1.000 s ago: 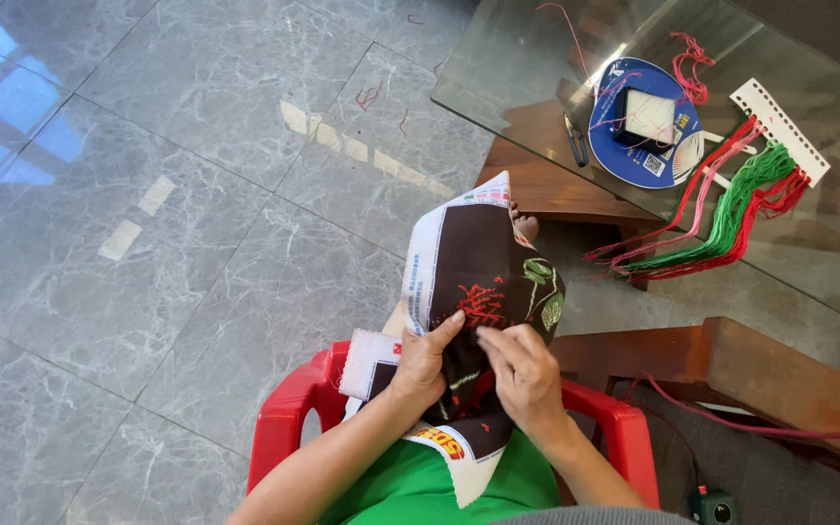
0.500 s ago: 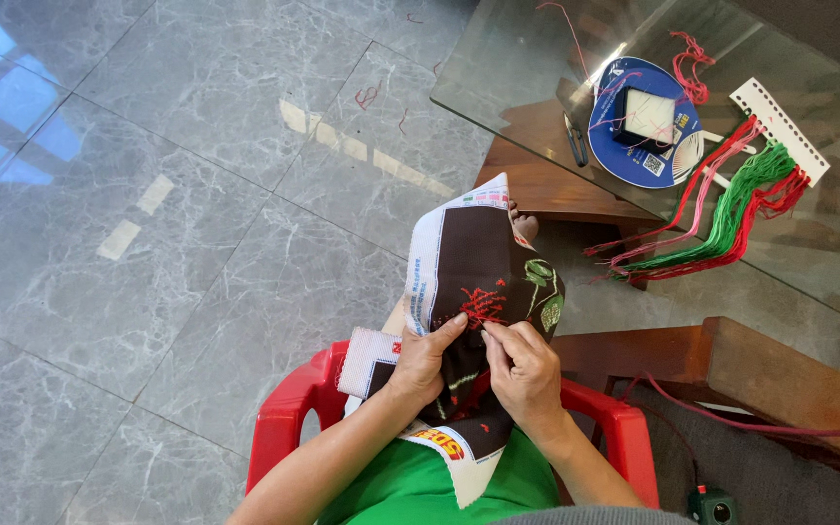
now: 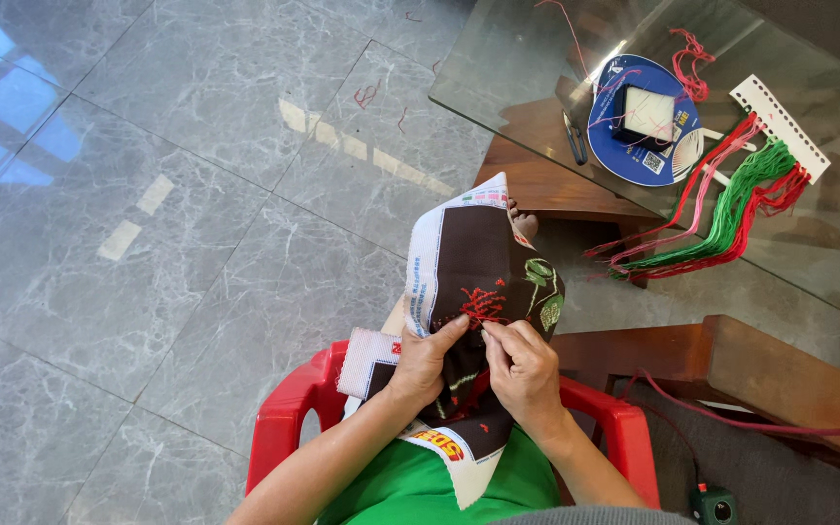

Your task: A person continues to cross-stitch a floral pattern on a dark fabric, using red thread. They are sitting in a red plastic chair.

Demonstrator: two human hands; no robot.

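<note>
A dark brown embroidery cloth (image 3: 469, 258) with a white printed border lies over my lap. It bears red stitching (image 3: 483, 303) and green leaf shapes (image 3: 542, 282). My left hand (image 3: 425, 360) grips the cloth from the left, thumb near the red stitching. My right hand (image 3: 522, 369) pinches at the cloth just below the red stitching; a needle is too small to make out. I sit in a red plastic chair (image 3: 289, 423), wearing a green top.
A glass table (image 3: 498, 87) on a wooden frame stands at the upper right. On it lie a blue round tin lid (image 3: 634, 156) with a white card, a white thread organiser (image 3: 780, 126) with red and green threads (image 3: 731, 219), and dark scissors (image 3: 576, 141). Grey marble floor lies to the left.
My right hand has shifted slightly up toward the red stitching. The cloth and left hand stay almost where they were.
</note>
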